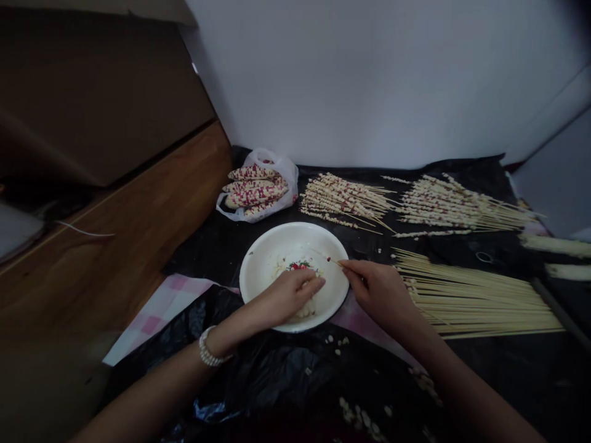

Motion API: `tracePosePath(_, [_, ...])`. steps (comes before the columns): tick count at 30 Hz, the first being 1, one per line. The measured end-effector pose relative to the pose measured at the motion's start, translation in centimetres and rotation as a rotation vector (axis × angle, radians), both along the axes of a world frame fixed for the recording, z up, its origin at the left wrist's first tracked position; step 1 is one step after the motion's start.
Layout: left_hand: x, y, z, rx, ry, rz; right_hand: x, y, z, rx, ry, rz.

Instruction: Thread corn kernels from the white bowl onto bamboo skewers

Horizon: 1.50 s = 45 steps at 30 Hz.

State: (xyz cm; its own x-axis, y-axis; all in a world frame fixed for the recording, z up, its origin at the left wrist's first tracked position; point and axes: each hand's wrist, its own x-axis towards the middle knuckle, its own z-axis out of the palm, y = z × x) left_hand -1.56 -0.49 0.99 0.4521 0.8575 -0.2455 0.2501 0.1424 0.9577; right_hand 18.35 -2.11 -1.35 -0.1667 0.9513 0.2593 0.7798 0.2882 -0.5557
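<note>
While the right hand [373,289] is pinching a thin bamboo skewer [323,255] between thumb and fingers, its grip closed on the shaft, the skewer's tip is reaching over a white enamel plate [295,231] and carrying a single red corn kernel [329,259]. The left hand [289,298] is resting inside the plate, its fingers curling down over a heap of loose corn kernels [305,311]. Whether that grip is closed on any kernels I cannot tell, since the hand is hiding them. A pearl bracelet [210,347] is circling the left wrist, and red and green bits [295,266] are showing among the kernels just beyond the fingers.

The plate is sitting on black plastic sheeting [277,375], overlapping a pink checked cloth [157,320], and stray kernels [360,418] are lying on the plastic nearer the person. Farther back, a white plastic bag [289,178] is holding red-and-white corn cobs [253,191]. Two bunches of threaded skewers [344,200] are lying to its right, and a bundle of bare bamboo skewers [480,301] is lying just beside the right hand. A white wall [369,74] is rising behind the sheeting.
</note>
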Motion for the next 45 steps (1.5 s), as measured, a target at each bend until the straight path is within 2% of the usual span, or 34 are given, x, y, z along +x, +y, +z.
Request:
tracePosePath(3, [0.1, 1.4, 0.6, -0.584, -0.469, 0.210, 0.0, 0.0, 0.2, 0.029, 0.028, -0.027])
tracePosePath(6, [-0.2, 2.2, 0.9, -0.785, -0.705, 0.359, 0.1, 0.0, 0.3, 0.081, 0.066, -0.049])
tracePosePath(9, [-0.6, 2.5, 0.3, -0.854, -0.870, 0.461, 0.2, -0.1, 0.3, 0.120, 0.097, -0.044])
tracePosePath(12, [-1.0, 2.5, -0.3, -0.870, -0.981, 0.419, 0.1, -0.2, 0.3, 0.132, 0.083, -0.020])
tracePosePath(15, [-1.1, 2.4, -0.4, -0.863, -1.017, 0.386, 0.1, -0.2, 0.3, 0.137, 0.063, -0.013])
tracePosePath(19, [-0.9, 2.0, 0.1, -0.822, -0.980, 0.383, 0.1, -0.3, 0.4, 0.137, 0.050, -0.017])
tracePosePath(24, [-0.5, 1.2, 0.2, -0.690, -0.920, 0.365, 0.1, -0.3, 0.4, 0.148, 0.036, -0.006])
tracePosePath(30, [-0.2, 1.1, 0.2, -0.639, -0.855, 0.506, 0.0, -0.5, 0.7, 0.184, 0.031, 0.025])
tracePosePath(36, [0.0, 1.3, 0.1, -0.686, -0.849, 0.691, -0.2, -0.8, 1.1, 0.192, -0.012, 0.049])
tracePosePath(41, [-0.2, 1.5, -0.3, -0.708, -0.881, 0.686, -0.3, -1.1, 1.2, 0.211, -0.068, 0.058])
tracePosePath(45, [0.0, 1.4, 0.0, -0.690, -0.869, 0.710, -0.4, -1.3, 1.2, 0.233, -0.160, 0.042])
